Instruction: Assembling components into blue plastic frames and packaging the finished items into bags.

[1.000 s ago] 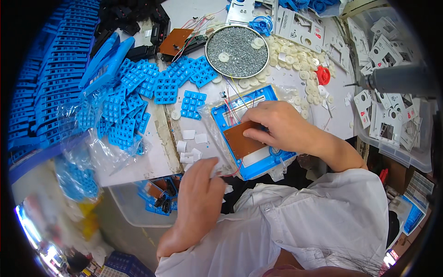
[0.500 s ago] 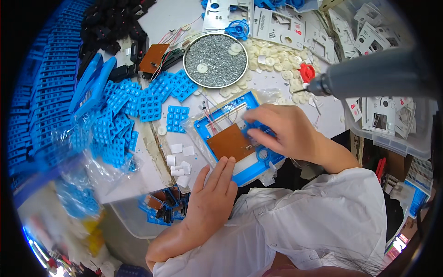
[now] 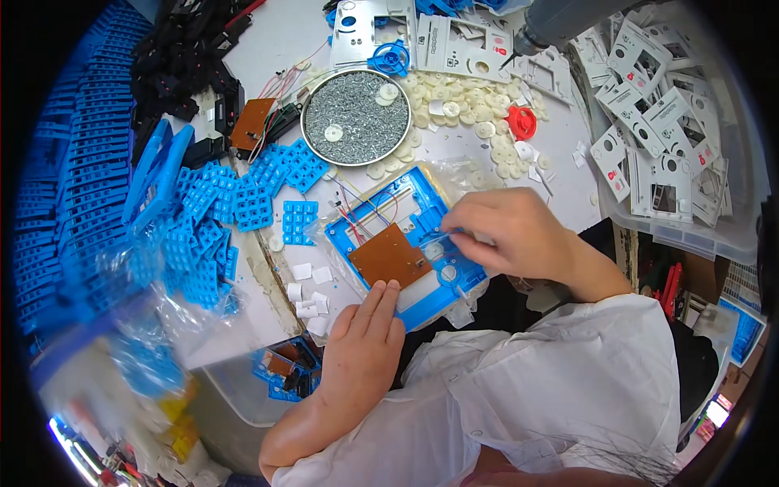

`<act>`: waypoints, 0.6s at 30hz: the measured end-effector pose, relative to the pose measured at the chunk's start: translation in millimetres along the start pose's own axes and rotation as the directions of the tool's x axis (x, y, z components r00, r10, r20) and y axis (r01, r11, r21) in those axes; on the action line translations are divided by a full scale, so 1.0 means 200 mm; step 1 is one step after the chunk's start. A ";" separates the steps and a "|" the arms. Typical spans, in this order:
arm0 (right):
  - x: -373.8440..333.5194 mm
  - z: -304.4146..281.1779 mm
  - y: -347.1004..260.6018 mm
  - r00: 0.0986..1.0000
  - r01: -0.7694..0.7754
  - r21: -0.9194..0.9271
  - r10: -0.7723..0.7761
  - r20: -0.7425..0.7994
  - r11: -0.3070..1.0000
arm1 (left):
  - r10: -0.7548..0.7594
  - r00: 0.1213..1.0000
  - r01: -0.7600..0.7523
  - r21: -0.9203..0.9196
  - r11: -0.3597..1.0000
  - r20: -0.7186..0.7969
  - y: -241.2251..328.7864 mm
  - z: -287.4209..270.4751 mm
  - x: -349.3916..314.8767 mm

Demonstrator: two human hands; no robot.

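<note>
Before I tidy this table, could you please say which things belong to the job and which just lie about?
Seemingly in use:
brown board, at left hand
blue casing, near right hand

Seemingly lying about:
red plastic piece
white scraps
black parts

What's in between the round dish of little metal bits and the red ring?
In the head view, lots of cream discs lie between the dish and the red ring.
</note>
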State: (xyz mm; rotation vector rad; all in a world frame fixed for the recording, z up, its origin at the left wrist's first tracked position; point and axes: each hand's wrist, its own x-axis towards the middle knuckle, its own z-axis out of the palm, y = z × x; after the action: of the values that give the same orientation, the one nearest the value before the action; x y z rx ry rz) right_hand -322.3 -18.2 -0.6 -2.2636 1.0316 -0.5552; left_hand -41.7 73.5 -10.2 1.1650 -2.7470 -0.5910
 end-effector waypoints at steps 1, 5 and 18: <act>0.00 -0.04 0.00 1.000 0.020 0.006 -0.020 -0.016 1.000 | 0.020 1.000 -0.019 0.022 1.000 -0.005 -0.01 -0.01 0.00; 0.09 -0.26 0.05 0.576 0.132 -0.205 -0.244 -0.780 0.970 | 0.020 1.000 -0.020 0.029 0.999 -0.006 -0.01 -0.02 0.01; 0.52 -0.41 -0.14 0.873 0.163 0.672 0.211 -0.439 0.723 | -0.096 0.977 0.086 -0.060 0.994 -0.189 0.00 0.09 -0.02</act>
State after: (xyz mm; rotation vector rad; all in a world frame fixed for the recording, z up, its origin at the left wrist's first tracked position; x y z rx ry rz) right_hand -291.0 -112.4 91.6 -1.4440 0.8606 -1.3148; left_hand -43.5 81.9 -25.9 1.2704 -2.5142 -0.5257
